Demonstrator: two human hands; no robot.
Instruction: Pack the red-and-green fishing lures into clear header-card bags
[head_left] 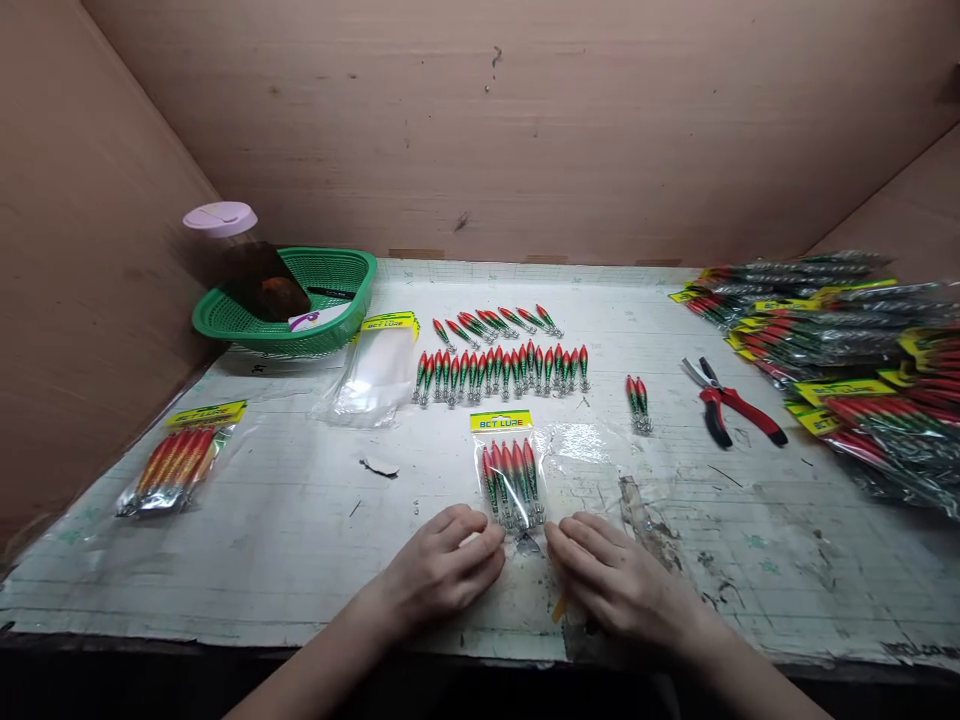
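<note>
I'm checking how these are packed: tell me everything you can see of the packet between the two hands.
The packet is a clear, shiny, plastic-looking bag with a yellow header reading BCT LURE. Inside, five lures, red above and green below, lie side by side, their silvery hooks toward the near end. It lies on the table, header away from the person. The left hand and right hand are at its near corners; whether they grip it is unclear.
</note>
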